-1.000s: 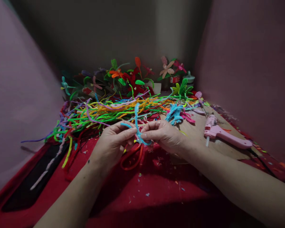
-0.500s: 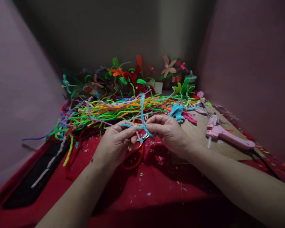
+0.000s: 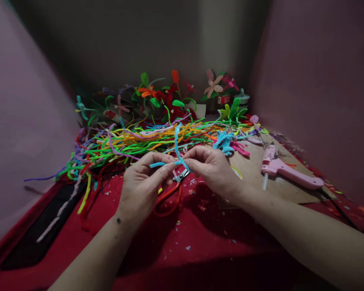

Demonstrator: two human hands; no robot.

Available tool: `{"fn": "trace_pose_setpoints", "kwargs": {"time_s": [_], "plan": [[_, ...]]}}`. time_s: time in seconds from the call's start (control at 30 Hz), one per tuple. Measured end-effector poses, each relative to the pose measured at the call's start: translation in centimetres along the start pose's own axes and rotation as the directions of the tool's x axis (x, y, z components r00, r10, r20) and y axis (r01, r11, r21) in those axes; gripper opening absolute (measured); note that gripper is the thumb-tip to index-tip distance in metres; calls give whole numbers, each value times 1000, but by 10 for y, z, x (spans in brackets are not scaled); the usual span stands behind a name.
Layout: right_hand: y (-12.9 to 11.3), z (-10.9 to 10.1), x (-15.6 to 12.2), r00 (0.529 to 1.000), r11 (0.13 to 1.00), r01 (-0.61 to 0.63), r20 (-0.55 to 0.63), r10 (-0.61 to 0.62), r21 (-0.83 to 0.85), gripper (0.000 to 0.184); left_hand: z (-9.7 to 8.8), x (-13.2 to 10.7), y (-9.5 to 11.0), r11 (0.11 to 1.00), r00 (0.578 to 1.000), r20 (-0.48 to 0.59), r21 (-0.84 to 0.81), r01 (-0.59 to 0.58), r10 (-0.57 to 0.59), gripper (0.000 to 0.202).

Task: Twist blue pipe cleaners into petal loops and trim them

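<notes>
Between my two hands is a light blue pipe cleaner (image 3: 176, 141), bent and crossed at the middle, with one length standing up and another pointing left. My left hand (image 3: 144, 178) pinches it between thumb and forefinger on the left of the crossing. On the other side, my right hand (image 3: 209, 165) grips it with thumb and forefinger, hiding part of it. Red-handled scissors (image 3: 170, 200) lie on the red cloth below my hands, their short metal blades under the fingers. Beyond stretches a heap of colourful pipe cleaners (image 3: 133, 141).
A pink glue gun (image 3: 288, 171) rests on a brown board (image 3: 251, 184) at the right. Bent blue pipe-cleaner pieces (image 3: 224, 142) lie by the heap. Pipe-cleaner flowers (image 3: 212, 85) stand along the back. At left is a flat black object (image 3: 33, 238); scraps dot the red cloth (image 3: 206, 250).
The lower right end of the blue pipe cleaner, a curved loop before, is now mostly behind my right fingers. The upright length leans slightly more left. Both hands keep their pinch.
</notes>
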State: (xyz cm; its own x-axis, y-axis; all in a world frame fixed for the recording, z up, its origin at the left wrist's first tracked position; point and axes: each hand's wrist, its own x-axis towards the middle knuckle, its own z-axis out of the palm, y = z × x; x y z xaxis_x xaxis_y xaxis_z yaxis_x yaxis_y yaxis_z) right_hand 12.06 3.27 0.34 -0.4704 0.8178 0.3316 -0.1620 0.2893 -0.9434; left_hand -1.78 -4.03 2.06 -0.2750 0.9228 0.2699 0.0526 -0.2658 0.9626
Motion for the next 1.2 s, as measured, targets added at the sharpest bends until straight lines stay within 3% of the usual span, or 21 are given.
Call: {"fn": "trace_pose_setpoints", "kwargs": {"time_s": [0.1, 0.23, 0.33, 0.5, 0.6, 0.7, 0.8, 0.87, 1.0, 1.1, 1.2], "plan": [[2, 0, -2, 994, 986, 102, 62, -95, -128, 11, 0, 1, 2, 997, 1000, -11, -79, -11, 10, 6], [3, 2, -6, 979, 961, 176, 144, -147, -215, 18, 2, 2, 4, 968, 994, 73, -234, 91, -76, 8], [1, 3, -8, 986, 934, 165, 78, -148, -317, 19, 5, 0, 4, 958, 987, 127, -257, 129, -99, 10], [0, -2, -2, 979, 913, 93, -128, -156, -397, 21, 8, -8, 4, 983, 983, 178, -170, 67, -36, 8], [2, -6, 4, 980, 977, 0, -194, -43, -215, 23, 7, -9, 4, 988, 976, 218, -145, 59, -26, 8], [5, -7, 9, 988, 989, -67, -130, 83, 129, 16, 4, -4, 6, 968, 975, 210, -219, 124, -78, 8], [6, -7, 12, 987, 872, -126, -29, 159, 473, 12, -1, 1, 7, 935, 963, 194, -268, 234, -185, 8], [5, -9, 14, 981, 787, -164, 16, 193, 595, 10, -3, 3, 7, 921, 962, 195, -301, 247, -194, 8], [1, -12, 14, 972, 715, -214, 72, 224, 666, 5, -3, 2, 7, 921, 967, 211, -332, 206, -141, 5], [-1, -12, 13, 974, 734, -202, 53, 220, 649, 7, -4, 0, 9, 915, 966, 219, -345, 208, -137, 9], [-1, -12, 14, 979, 768, -173, 19, 205, 616, 8, -9, 4, 12, 903, 967, 200, -365, 226, -161, 29]]}}
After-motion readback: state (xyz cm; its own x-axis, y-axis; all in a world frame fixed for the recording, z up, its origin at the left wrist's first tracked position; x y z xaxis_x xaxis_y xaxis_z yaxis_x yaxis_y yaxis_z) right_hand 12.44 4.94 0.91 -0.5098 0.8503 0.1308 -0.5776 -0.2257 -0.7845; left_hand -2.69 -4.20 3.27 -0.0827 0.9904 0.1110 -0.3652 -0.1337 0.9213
